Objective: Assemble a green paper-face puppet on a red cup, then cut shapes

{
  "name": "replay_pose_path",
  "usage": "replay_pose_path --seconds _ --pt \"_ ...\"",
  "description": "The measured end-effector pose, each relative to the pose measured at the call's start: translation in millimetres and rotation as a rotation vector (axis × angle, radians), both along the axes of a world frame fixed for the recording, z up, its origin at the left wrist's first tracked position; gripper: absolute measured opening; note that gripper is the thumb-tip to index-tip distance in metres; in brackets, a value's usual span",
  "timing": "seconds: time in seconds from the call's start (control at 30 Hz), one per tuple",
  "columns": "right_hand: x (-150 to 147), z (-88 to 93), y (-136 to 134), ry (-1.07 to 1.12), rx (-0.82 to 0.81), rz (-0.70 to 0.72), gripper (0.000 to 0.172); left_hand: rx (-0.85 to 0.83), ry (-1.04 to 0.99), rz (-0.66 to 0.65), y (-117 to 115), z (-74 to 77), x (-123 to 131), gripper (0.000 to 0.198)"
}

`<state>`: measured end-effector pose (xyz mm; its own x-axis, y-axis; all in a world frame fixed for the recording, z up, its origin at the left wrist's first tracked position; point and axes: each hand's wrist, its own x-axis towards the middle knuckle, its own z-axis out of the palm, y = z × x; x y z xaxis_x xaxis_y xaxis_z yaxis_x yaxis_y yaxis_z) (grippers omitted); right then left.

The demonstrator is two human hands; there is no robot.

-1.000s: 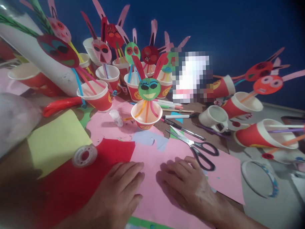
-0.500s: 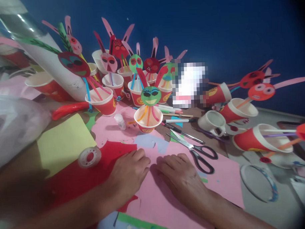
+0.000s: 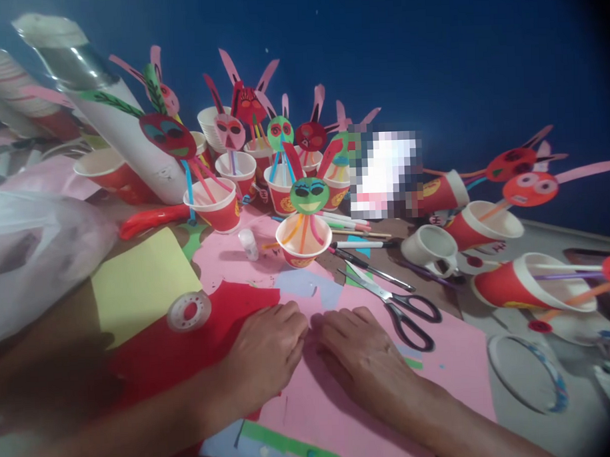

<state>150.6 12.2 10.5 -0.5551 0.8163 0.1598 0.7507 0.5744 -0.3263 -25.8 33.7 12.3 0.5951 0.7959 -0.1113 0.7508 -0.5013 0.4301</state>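
My left hand (image 3: 269, 340) rests with curled fingers at the edge of red paper (image 3: 189, 349) and pink paper (image 3: 316, 415). Close beside it, my right hand (image 3: 359, 346) lies on the pink paper, its fingers curled under. Whether either hand holds something small is hidden. Black-handled scissors (image 3: 390, 297) lie just beyond my right hand. Ahead stands a paper cup (image 3: 304, 252) with a green paper face (image 3: 310, 195) on straws. A white tape roll (image 3: 189, 311) sits on the red and yellow paper.
More cups with paper faces, such as a red one (image 3: 168, 136), line the back. A white mug (image 3: 429, 249), pens (image 3: 363, 244), a headband (image 3: 530, 374) and a tipped cup (image 3: 507, 281) are on the right. A plastic bag (image 3: 40, 251) lies left.
The whole view has shifted slightly, so things appear a little further right and lower. Both hands keep nearly the same pose, a little closer together.
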Motion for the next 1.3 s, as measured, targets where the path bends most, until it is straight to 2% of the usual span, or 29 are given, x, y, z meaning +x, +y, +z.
replay_pose_path --seconds 0.2,0.33,0.5,0.63,0.73,0.9,1.03,1.17,1.3 --pt "3.9 3.5 -0.2 0.102 -0.039 -0.008 0.025 -0.103 -0.073 0.059 3.0 5.9 -5.1 0.018" --pt "4.6 5.5 3.7 0.074 -0.074 -0.032 0.028 -0.175 -0.102 0.100 6.0 8.5 -10.2 0.016" --pt "0.4 3.6 1.8 -0.029 -0.081 -0.001 0.020 -0.151 -0.079 0.048 9.5 4.6 -10.3 0.014" --pt "-1.3 2.4 -0.6 -0.047 -0.061 -0.002 0.011 -0.130 0.064 -0.005 10.3 4.2 -3.3 0.019" --pt "-0.9 1.6 -1.9 -0.052 -0.042 0.007 0.012 -0.117 0.136 -0.021 9.9 7.3 1.2 0.017" --pt "1.2 -3.3 -6.7 -0.121 0.001 0.052 0.011 -0.088 0.144 -0.061 8.0 12.4 4.0 0.020" --pt "3.9 -10.6 -12.2 -0.241 0.058 0.113 0.017 -0.010 0.068 -0.051 4.9 9.1 3.0 0.019" --pt "5.7 -11.3 -14.9 -0.279 0.055 0.122 0.019 -0.141 -0.056 0.034 4.2 5.7 -0.8 0.014" --pt "5.2 -4.7 -13.0 -0.166 0.000 0.113 0.020 -0.300 -0.190 0.145 6.2 5.9 -5.1 0.009"
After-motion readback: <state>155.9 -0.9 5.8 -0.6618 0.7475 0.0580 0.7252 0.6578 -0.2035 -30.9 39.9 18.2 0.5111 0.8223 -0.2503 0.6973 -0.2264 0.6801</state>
